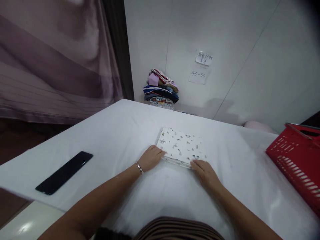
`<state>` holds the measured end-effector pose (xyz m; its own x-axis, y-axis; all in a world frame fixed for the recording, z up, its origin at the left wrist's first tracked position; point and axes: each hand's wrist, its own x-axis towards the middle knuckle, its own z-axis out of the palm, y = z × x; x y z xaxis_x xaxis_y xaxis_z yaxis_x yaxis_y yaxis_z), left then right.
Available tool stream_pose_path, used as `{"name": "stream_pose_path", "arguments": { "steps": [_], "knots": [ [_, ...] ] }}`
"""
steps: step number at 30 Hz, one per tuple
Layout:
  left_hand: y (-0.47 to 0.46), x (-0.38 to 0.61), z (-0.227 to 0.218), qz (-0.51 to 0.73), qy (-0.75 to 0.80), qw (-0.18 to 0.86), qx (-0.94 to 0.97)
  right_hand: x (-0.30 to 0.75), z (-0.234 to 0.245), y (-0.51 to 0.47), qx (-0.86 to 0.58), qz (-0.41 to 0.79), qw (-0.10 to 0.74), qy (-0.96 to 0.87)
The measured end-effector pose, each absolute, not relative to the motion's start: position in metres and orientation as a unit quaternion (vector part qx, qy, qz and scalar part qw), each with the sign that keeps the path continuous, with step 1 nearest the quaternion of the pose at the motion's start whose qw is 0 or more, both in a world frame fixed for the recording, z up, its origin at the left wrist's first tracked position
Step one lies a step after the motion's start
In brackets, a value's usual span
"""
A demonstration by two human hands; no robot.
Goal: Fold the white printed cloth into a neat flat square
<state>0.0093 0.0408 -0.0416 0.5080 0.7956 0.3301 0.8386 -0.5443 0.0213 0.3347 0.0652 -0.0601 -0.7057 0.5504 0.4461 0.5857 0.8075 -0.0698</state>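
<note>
A folded white cloth [182,144] with small printed motifs lies flat on the white-covered table [120,133], its layers showing along the near edge. At its near left corner, my left hand [151,157], with a bracelet on the wrist, grips the edge between thumb and fingers. My right hand [205,170] holds the near right corner in the same way, fingertips on the top layer. The undersides of both hands are hidden.
A black phone-like slab [65,171] lies at the table's left. To the right stands a red plastic basket [297,160]. Folded clothes [161,90] are piled beyond the far edge, against a wall with two paper notes [198,76]. A mauve curtain [57,60] hangs at left.
</note>
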Motion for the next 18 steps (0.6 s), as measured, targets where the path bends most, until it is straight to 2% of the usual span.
{"name": "stream_pose_path", "arguments": {
  "steps": [5,13,16,18],
  "knots": [
    [0.011,0.04,-0.048,-0.166,-0.454,0.052,-0.874,0.37,-0.059,0.065,-0.304,0.004,0.248,-0.92],
    [0.028,0.063,-0.016,-0.215,-0.491,-0.035,-0.844,0.347,-0.045,0.061,-0.365,0.117,0.269,-0.884],
    [0.041,0.078,-0.024,-0.214,-0.537,-0.017,-0.816,0.32,-0.038,0.066,-0.357,0.101,0.251,-0.894],
    [0.045,0.082,-0.037,-0.187,-0.571,-0.013,-0.799,0.307,-0.043,0.066,-0.349,0.072,0.206,-0.911]
  ]
}}
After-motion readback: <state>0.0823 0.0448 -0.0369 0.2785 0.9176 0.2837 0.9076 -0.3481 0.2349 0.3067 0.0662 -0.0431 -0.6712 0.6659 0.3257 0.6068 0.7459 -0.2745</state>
